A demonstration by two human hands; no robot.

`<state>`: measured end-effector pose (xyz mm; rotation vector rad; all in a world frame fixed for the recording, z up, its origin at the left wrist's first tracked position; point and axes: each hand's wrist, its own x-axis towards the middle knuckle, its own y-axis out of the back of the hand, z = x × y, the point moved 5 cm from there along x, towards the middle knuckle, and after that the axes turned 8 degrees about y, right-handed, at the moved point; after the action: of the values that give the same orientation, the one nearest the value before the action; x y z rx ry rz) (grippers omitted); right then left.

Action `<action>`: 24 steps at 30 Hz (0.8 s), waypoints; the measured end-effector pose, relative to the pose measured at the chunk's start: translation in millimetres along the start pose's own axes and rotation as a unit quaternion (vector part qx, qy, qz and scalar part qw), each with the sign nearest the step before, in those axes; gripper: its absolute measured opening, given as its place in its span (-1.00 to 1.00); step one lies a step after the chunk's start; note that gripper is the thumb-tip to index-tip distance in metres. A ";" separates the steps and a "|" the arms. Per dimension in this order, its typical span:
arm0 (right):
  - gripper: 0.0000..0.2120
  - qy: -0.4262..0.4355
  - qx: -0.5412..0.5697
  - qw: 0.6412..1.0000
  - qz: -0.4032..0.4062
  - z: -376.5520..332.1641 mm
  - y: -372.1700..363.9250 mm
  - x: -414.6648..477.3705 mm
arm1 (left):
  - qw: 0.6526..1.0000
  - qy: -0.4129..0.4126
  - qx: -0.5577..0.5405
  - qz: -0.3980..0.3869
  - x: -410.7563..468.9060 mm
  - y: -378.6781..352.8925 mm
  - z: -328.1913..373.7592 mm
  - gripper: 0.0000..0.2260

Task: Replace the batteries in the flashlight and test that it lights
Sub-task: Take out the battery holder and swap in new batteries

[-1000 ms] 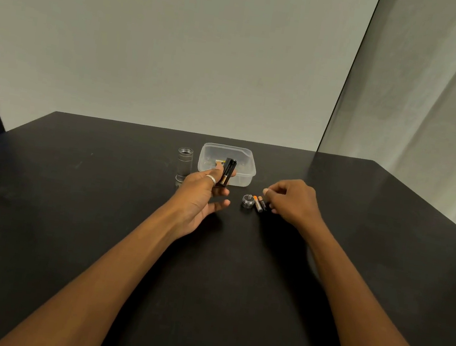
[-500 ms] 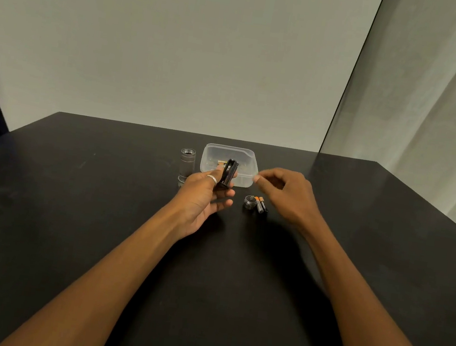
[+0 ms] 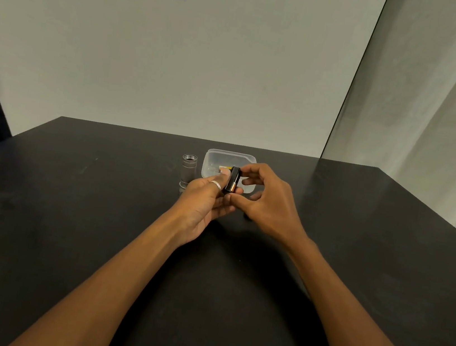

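Observation:
My left hand [image 3: 201,207], with a ring on one finger, holds a black battery holder [image 3: 233,181] upright above the table. A battery with a copper-coloured end sits in it. My right hand [image 3: 272,205] pinches the same holder, index finger at its top and thumb at its bottom. The silver flashlight body [image 3: 188,167] stands upright on the table just left of my hands, threaded open end up. The end cap and the loose batteries seen earlier are hidden behind my right hand.
A clear plastic container [image 3: 231,154] sits right behind the holder with something small and yellowish inside. The black table [image 3: 69,209] ends at a white wall; a curtain [image 3: 436,99] hangs at the right.
My right hand left the loose batteries on the table, rose and moved left to the holder. My left hand kept the holder nearly still.

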<state>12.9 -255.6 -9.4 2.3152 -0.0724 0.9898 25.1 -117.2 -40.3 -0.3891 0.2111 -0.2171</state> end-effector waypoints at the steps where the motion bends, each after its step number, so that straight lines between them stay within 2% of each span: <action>1: -0.51 0.005 -0.007 1.000 0.002 0.1 -0.1 -0.2 | 1.000 0.001 0.003 -0.003 0.5 0.1 -0.5 -0.76; 9: -0.53 0.018 -0.017 1.000 0.002 -1.5 0.7 0.5 | 1.000 0.008 0.003 0.002 1.6 1.7 -2.1 -0.77; 16: -0.66 0.032 -0.037 0.999 0.014 -2.6 4.2 0.9 | 1.000 0.002 0.001 0.002 2.3 2.0 -2.8 -0.79; 24: -0.48 0.067 -0.127 0.990 0.005 -5.8 4.4 -1.7 | 0.999 -0.012 0.029 0.006 3.3 2.3 -4.6 -0.78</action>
<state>6.7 -256.2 -5.2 2.0147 -0.1476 1.0728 27.6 -117.5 -45.9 -0.3326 0.1835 -0.2064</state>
